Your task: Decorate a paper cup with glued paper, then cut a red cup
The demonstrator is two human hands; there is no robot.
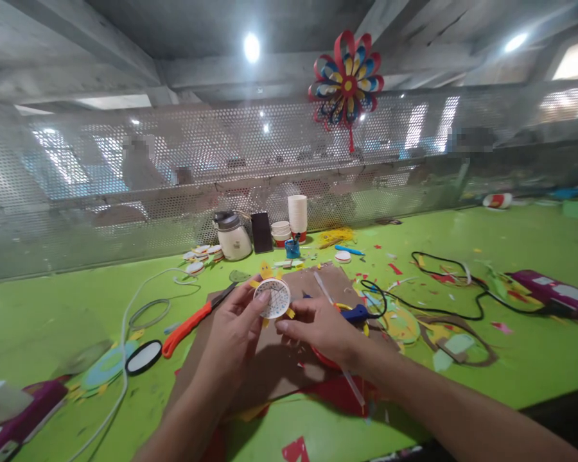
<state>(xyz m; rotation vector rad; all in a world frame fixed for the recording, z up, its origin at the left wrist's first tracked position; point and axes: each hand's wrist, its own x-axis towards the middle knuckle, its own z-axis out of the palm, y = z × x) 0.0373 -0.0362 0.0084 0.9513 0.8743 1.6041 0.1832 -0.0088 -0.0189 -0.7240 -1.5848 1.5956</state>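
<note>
head view: the left hand [231, 330] and the right hand [320, 327] meet over a flat brown cardboard sheet [274, 359] near the front edge of the bright green surface [510, 359]. between them is a small round white paper disc with pencilled grid lines and yellow paper petals around its rim [272, 298]. the left grip is closed on it, thumb over the face and fingers behind; the right grip pinches its lower right edge with the fingertips [282, 325]. the disc is lifted clear of the cardboard and tilted toward the camera.

just left of the left hand lies an orange-handled utility knife [187, 328], slim and smooth, and beyond it a black-rimmed oval lens [143, 357]. a blue glue gun [356, 313] sits just behind the right hand, its thin black cord [443, 314] looping toward the right edge. scraps of red, yellow and white paper are strewn across the matte surface.

along the back edge stand one cream jar with a dark lid [232, 237], one black rectangular phone [261, 231] and one tall stack of white paper cups [297, 215], with a shorter stack beside it. behind them runs a perforated grey metal screen [101, 179], and one red, blue and yellow folded-paper pinwheel [345, 80] hangs on it. two ceiling lights glow above bare concrete beams.
</note>
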